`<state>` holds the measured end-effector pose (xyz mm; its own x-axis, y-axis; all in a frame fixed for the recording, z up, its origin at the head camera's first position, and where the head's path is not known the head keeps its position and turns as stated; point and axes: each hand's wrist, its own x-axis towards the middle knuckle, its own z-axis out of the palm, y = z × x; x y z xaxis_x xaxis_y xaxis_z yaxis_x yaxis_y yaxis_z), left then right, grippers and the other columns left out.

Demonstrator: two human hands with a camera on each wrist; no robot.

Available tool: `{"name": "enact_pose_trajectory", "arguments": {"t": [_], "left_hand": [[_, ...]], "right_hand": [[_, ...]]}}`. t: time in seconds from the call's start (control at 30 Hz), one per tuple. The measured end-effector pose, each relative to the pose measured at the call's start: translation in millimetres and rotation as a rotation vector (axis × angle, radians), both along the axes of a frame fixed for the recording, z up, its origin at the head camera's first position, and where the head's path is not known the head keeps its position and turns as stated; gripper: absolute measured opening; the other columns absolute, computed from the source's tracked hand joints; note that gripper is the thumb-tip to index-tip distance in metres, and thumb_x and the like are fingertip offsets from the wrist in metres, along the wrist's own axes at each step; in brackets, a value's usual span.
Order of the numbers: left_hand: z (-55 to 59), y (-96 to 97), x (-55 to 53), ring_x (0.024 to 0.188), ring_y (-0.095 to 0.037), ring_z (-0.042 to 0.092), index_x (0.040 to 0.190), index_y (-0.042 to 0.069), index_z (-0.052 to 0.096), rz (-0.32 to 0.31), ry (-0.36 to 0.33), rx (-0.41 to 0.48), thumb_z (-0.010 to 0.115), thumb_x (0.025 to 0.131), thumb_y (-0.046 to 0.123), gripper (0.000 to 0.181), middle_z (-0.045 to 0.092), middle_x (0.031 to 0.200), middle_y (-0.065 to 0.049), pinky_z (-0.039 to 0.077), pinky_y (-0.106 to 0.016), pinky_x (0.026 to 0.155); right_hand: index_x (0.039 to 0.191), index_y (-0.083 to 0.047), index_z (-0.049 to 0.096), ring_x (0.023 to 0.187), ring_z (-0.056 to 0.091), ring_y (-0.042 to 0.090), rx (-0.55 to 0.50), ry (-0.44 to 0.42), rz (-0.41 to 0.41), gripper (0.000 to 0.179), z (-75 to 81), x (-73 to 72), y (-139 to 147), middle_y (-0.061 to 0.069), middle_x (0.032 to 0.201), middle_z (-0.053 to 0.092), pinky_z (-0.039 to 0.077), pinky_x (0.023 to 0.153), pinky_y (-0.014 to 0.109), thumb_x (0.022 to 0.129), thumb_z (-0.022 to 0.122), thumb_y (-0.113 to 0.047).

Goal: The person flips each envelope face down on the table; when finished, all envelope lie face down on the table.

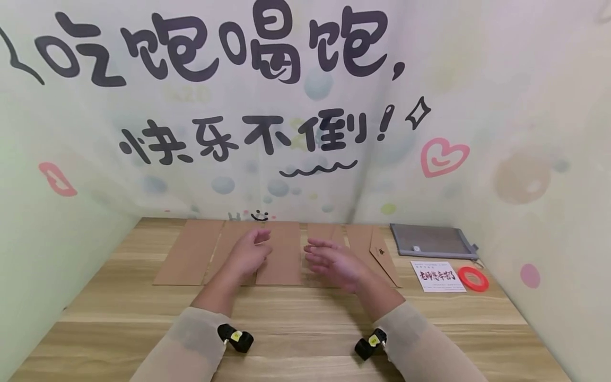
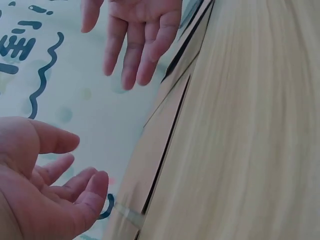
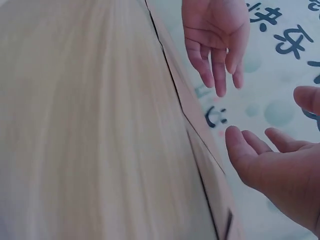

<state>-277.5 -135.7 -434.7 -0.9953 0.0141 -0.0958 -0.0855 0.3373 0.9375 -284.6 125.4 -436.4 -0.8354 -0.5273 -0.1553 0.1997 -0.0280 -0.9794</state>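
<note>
Several brown paper pieces lie side by side in a row at the back of the table. The rightmost is an envelope (image 1: 363, 241) with a pointed flap and a small black print; the middle one (image 1: 285, 254) shows a plain face. My left hand (image 1: 248, 255) hovers over the left-middle part of the row, fingers loosely bent with nothing in them. Facing it, my right hand (image 1: 336, 262) is above the right-middle pieces, its fingers relaxed and holding nothing. Both wrist views show the palms turned toward each other with a gap between, raised above the tabletop.
Right of the row lies a grey zip pouch (image 1: 431, 241). In front of it are a white card (image 1: 438, 284) with dark red lettering and a red ring (image 1: 483, 278). A printed white curtain (image 1: 229, 101) stands directly behind the wood-grain table (image 1: 296, 323).
</note>
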Motion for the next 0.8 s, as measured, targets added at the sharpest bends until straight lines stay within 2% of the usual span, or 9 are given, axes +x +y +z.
{"name": "enact_pose_trajectory", "arguments": {"t": [0.07, 0.13, 0.27, 0.4, 0.67, 0.8], "left_hand": [[-1.2, 2.9, -1.7, 0.142, -0.037, 0.057, 0.159, 0.004, 0.045, 0.008, -0.014, 0.102, 0.058, 0.104, 0.010, 0.057, 0.050, 0.163, -0.020, 0.054, -0.048, 0.112], [-2.7, 6.4, -3.2, 0.138, -0.038, 0.058, 0.159, 0.002, 0.043, 0.018, -0.017, 0.168, 0.058, 0.103, 0.006, 0.058, 0.049, 0.162, -0.023, 0.056, -0.044, 0.106], [-4.9, 18.0, -4.0, 0.135, -0.038, 0.059, 0.157, -0.002, 0.044, 0.012, -0.005, 0.194, 0.057, 0.103, 0.003, 0.056, 0.049, 0.160, -0.027, 0.058, -0.040, 0.100], [-3.3, 34.9, -1.9, 0.133, -0.037, 0.061, 0.156, -0.002, 0.046, -0.023, -0.014, 0.217, 0.058, 0.103, 0.004, 0.054, 0.050, 0.159, -0.027, 0.058, -0.041, 0.100], [-1.0, 66.1, 3.1, 0.136, -0.038, 0.060, 0.155, -0.001, 0.047, -0.064, -0.016, 0.265, 0.060, 0.101, 0.005, 0.055, 0.051, 0.159, -0.026, 0.057, -0.043, 0.102], [-1.7, 82.3, 3.9, 0.143, -0.041, 0.055, 0.156, 0.000, 0.047, -0.109, -0.008, 0.284, 0.062, 0.101, 0.005, 0.057, 0.051, 0.160, -0.026, 0.056, -0.048, 0.107]], "right_hand": [[0.166, 0.002, 0.027, 0.160, 0.034, 0.044, 0.031, -0.002, -0.035, 0.060, 2.9, -0.3, 9.3, 0.029, 0.172, 0.031, 0.035, 0.130, 0.057, 0.113, 0.046, -0.020], [0.167, 0.000, 0.026, 0.160, 0.036, 0.043, 0.050, -0.010, -0.063, 0.061, 4.9, -0.7, 19.4, 0.028, 0.172, 0.032, 0.036, 0.129, 0.056, 0.114, 0.046, -0.022], [0.168, -0.002, 0.026, 0.158, 0.039, 0.042, 0.090, -0.031, -0.103, 0.063, 7.4, -1.4, 38.7, 0.027, 0.171, 0.035, 0.041, 0.127, 0.052, 0.114, 0.047, -0.025], [0.167, -0.002, 0.028, 0.156, 0.041, 0.043, 0.139, 0.009, -0.116, 0.063, 9.8, -2.5, 52.7, 0.027, 0.170, 0.037, 0.046, 0.124, 0.049, 0.114, 0.047, -0.028], [0.168, 0.003, 0.020, 0.159, 0.035, 0.046, 0.149, 0.034, -0.107, 0.064, 7.2, -2.1, 79.7, 0.032, 0.171, 0.030, 0.036, 0.129, 0.055, 0.116, 0.043, -0.025], [0.167, 0.005, 0.020, 0.160, 0.033, 0.046, 0.159, 0.043, -0.120, 0.064, 2.6, -1.9, 94.4, 0.032, 0.172, 0.028, 0.038, 0.129, 0.054, 0.115, 0.044, -0.024]]}}
